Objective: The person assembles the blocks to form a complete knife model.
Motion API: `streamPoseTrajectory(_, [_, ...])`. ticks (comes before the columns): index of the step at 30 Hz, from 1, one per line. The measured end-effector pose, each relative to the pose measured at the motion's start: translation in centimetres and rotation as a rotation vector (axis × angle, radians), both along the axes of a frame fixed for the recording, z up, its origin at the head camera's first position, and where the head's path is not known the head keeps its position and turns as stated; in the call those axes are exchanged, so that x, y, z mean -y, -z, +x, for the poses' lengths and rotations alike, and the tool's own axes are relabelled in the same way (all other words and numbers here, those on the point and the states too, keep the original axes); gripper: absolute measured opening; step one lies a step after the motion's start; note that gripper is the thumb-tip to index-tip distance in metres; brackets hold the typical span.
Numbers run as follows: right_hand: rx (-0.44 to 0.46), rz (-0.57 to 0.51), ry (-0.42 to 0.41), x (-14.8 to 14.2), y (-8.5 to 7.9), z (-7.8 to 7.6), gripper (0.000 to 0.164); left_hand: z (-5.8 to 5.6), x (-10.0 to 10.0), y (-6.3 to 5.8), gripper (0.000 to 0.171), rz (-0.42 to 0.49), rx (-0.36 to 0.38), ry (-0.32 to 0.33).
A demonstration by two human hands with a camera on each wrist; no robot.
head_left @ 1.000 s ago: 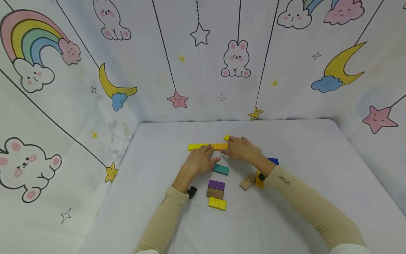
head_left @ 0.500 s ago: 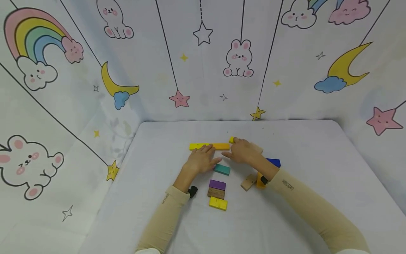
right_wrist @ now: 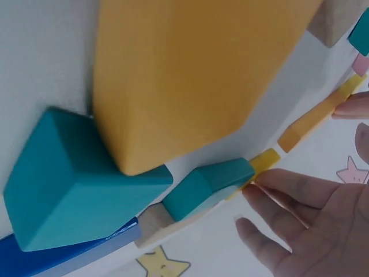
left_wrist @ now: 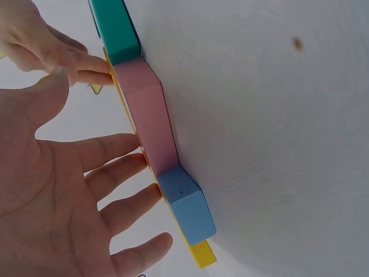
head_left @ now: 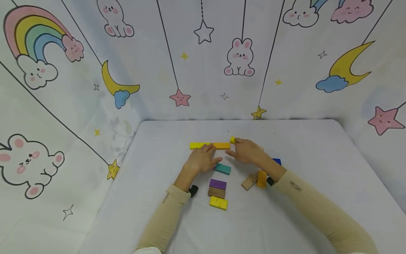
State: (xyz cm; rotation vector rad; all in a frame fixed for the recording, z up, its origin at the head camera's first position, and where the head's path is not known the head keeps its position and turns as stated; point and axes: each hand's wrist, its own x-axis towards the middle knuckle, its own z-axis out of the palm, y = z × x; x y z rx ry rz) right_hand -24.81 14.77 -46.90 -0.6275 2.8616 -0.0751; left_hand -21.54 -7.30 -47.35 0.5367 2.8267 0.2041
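Note:
In the head view my left hand [head_left: 201, 160] rests its fingertips on a row made of a yellow block [head_left: 198, 145] and an orange block [head_left: 222, 145]. The left wrist view shows those fingers straight, beside a pink block [left_wrist: 149, 115] and a light blue block [left_wrist: 189, 208]. To the right, my right hand [head_left: 245, 151] touches a small yellow block [head_left: 233, 140] with its fingertips, thumb held apart. From the right wrist, this yellow block [right_wrist: 266, 160] lies just short of the orange block's end [right_wrist: 294, 135], beside a teal block [right_wrist: 210, 182].
Nearer me lie a teal block [head_left: 223, 169], a purple block [head_left: 218, 184] by a brown wooden one [head_left: 216, 192], and a yellow block [head_left: 219, 203]. A plain wooden block [head_left: 249, 182], an orange block [head_left: 262, 179] and a blue block [head_left: 277, 161] sit around the right forearm.
My right hand has shifted slightly right, and the small yellow block with it. My left hand stays on the row. The head view has tilted a little.

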Motion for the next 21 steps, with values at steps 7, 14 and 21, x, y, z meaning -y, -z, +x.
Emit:
streamPoseTrajectory(7, [-0.003, -0.022, 0.009, -0.4, 0.1, 0.3, 0.070, 0.0, -0.1, 0.2, 0.075, -0.005, -0.004, 0.002])
streamPoseTrajectory(14, [-0.009, -0.072, 0.006, -1.2, 0.3, 0.8, 0.069, 0.0, -0.1, 0.1, 0.075, -0.005, 0.005, 0.000])
streamPoseTrajectory(21, [-0.034, -0.122, -0.012, -1.7, 0.8, 1.1, 0.070, 0.1, -0.1, -0.1, 0.075, -0.013, 0.007, 0.001])
